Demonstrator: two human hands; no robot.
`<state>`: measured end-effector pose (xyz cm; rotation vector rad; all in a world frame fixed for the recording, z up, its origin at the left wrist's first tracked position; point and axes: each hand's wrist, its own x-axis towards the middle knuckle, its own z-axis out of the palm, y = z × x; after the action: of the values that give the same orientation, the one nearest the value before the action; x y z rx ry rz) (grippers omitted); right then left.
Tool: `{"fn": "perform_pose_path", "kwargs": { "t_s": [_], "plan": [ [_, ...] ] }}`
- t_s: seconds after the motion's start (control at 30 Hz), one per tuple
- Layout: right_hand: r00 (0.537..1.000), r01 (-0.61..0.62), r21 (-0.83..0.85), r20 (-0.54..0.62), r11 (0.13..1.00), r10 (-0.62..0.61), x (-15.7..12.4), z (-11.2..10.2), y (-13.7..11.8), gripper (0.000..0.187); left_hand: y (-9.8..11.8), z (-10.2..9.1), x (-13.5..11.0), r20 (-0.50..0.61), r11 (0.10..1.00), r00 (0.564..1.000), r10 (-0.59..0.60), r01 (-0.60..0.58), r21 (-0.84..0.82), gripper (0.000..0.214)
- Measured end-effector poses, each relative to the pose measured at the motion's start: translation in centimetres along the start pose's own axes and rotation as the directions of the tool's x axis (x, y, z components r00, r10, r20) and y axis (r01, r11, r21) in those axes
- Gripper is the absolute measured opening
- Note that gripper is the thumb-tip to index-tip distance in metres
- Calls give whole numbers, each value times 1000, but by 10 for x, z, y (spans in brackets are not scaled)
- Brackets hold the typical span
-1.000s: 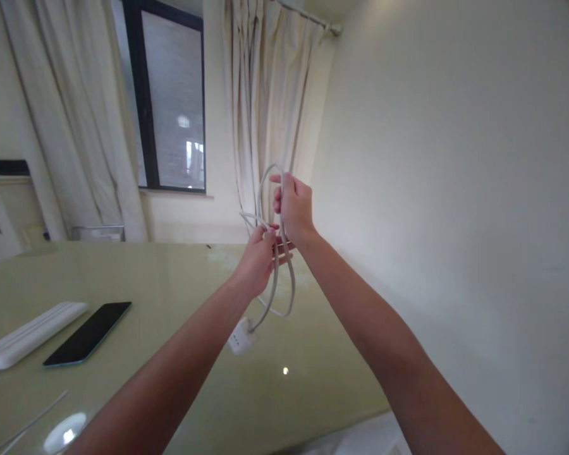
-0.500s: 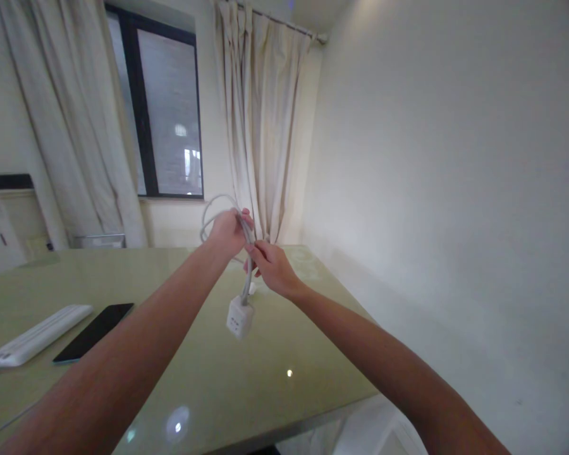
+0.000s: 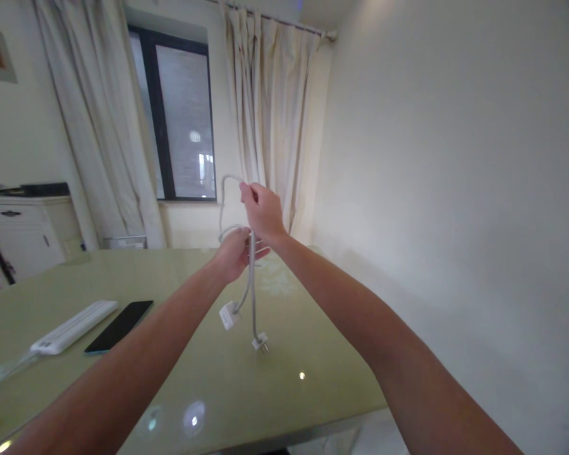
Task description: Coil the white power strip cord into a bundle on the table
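A grey-white extension cord [image 3: 253, 272] hangs in the air above the table. My right hand [image 3: 265, 212] is closed around its upper part. Just below and to the left, my left hand [image 3: 234, 253] loosely holds the cord, its fingers partly extended behind the hanging strands. One loop [image 3: 222, 202] of the cord bows out to the left of both hands. Two ends dangle beneath: a white socket block [image 3: 228, 315] and, lower and to the right, a white plug [image 3: 260, 342] with metal pins showing. My hands partly hide the cord's path between them.
On the left of the glossy green table [image 3: 180, 360] lie a white power strip [image 3: 76, 327] with its own cable and a dark phone [image 3: 121, 327]. A plain wall [image 3: 431, 177] rises on the right. Curtains [image 3: 270, 114] and a white cabinet [image 3: 28, 227] stand behind.
My right hand has risen above my left, which has dropped slightly. The plug now hangs in plain sight beside the socket block. The view has shifted a little left.
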<state>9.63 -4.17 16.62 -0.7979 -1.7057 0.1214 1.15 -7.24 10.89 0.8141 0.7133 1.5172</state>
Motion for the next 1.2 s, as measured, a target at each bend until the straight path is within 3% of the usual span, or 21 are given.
{"fn": "perform_pose_path", "kwargs": {
  "t_s": [0.13, 0.27, 0.37, 0.43, 0.53, 0.63, 0.8, 0.9, 1.03, 1.13, 1.2],
  "plan": [
    [992, 24, -150, 128, 988, -4, 20, 8, 8, 45, 1, 8, -6, 24, 1000, 1000, -7, 8, -15, 15],
    [988, -105, -59, 107, 993, 111, 8, 2, 22, 40, 9, 20, -6, 57, 999, 998, -1, 4, -52, 23],
    [975, -222, 149, 52, 963, 217, -29, -8, 28, 40, 19, 30, -2, 54, 994, 998, 38, -32, -102, 24],
    [972, -234, 234, 65, 944, 225, -63, -15, 31, 42, 29, 34, 3, 41, 989, 997, 67, -61, -135, 23],
    [951, -233, 170, 247, 957, 188, -110, -22, 37, 44, 40, 36, 10, 2, 981, 994, 109, -108, -163, 23],
    [924, -245, 180, 342, 953, 173, -130, -26, 38, 51, 41, 32, 15, -55, 978, 988, 144, -150, -144, 20],
    [967, -197, 202, 200, 959, 157, -106, -20, 38, 51, 19, 23, 13, -70, 988, 986, 153, -154, -10, 13],
    [985, -80, 22, 157, 997, 76, -90, -11, 39, 52, 7, 21, 10, -124, 990, 982, 142, -144, -7, 9],
    [988, 5, -216, 155, 976, 29, -86, -2, 40, 45, 6, 18, 13, -183, 988, 975, 123, -137, -64, 16],
    [994, -15, -246, 99, 969, 40, -88, 4, 42, 39, 8, 16, 18, -139, 988, 988, 70, -88, -125, 21],
    [992, -104, -178, 51, 979, 115, -88, 9, 45, 34, 9, 17, 22, -98, 984, 995, 24, -41, -171, 24]
  ]
}}
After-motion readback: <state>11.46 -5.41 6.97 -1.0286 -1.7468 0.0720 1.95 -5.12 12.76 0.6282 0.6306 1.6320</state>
